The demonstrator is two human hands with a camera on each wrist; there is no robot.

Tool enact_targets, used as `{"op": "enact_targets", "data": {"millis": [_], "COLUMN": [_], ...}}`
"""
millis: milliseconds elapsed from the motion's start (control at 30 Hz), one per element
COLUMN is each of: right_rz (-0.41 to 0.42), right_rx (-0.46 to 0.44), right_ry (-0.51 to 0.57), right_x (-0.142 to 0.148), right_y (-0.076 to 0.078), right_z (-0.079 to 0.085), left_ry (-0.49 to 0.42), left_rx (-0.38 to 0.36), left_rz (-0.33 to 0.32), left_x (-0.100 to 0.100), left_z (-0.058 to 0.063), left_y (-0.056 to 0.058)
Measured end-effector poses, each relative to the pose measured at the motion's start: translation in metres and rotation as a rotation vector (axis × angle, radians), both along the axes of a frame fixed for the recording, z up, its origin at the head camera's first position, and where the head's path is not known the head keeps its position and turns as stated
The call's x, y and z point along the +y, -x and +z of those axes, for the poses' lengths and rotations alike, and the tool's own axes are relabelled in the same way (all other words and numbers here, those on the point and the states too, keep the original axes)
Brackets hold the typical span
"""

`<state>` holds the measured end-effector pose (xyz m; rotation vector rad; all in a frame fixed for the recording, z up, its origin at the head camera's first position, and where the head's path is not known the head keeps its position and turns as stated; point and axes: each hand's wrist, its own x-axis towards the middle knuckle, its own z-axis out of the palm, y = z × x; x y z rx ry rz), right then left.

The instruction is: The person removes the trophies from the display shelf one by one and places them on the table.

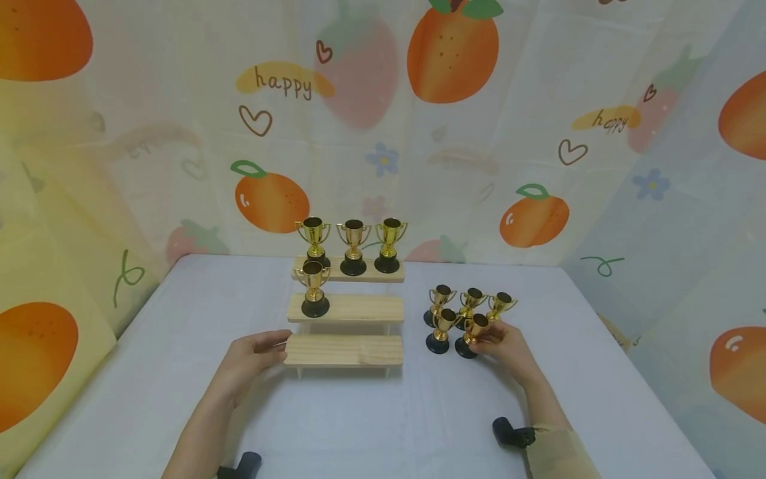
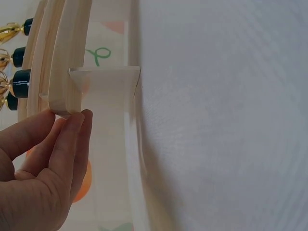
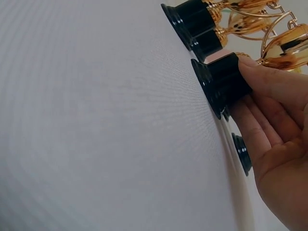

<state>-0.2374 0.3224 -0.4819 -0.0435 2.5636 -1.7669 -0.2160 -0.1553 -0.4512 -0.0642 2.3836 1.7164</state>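
Note:
My left hand pinches the left end of the lowest board of a three-step wooden display stand, thumb and fingertips at the board's corner in the left wrist view. With my right hand I grip a small gold trophy cup by its black base. That trophy stands upright at the near right of a cluster on the table. Three gold trophies stand in a row on the top board, one of them a trophy in the middle. A single trophy sits at the left end of the middle board.
Beside the held cup stand several more trophies, among them a near-left trophy and a back-right trophy. A white cloth covers the table. Behind it hangs a fruit-printed curtain, which also closes both sides.

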Motion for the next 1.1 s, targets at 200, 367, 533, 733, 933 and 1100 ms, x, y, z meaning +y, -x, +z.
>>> {"op": "enact_targets", "data": {"millis": [200, 367, 533, 733, 933, 1100], "right_rz": [-0.001, -0.001, -0.003, -0.007, -0.009, -0.012], "right_rx": [-0.006, -0.003, -0.005, -0.015, -0.013, 0.004], "right_ry": [0.015, 0.015, 0.005, -0.027, -0.050, -0.016], "right_x": [0.0007, 0.0003, -0.0011, -0.0018, -0.0021, -0.0016], "right_y": [0.0001, 0.0000, 0.0003, 0.0001, 0.0002, -0.0012], "right_z": [-0.0017, -0.0016, -0.0009, 0.0024, 0.0038, 0.0030], "left_ry": [0.004, 0.004, -0.002, 0.002, 0.004, 0.019], "left_rx": [-0.002, -0.007, -0.001, -0.003, -0.011, -0.017], "left_rz": [-0.002, 0.002, 0.003, 0.008, 0.010, 0.016], "left_x": [-0.0002, 0.0005, -0.0001, 0.0002, 0.0003, 0.0011], "left_z": [0.0005, 0.0000, -0.0011, -0.0012, -0.0018, 0.0003], "left_y": [-0.0002, -0.0003, 0.0004, 0.0000, -0.0005, -0.0009]}}
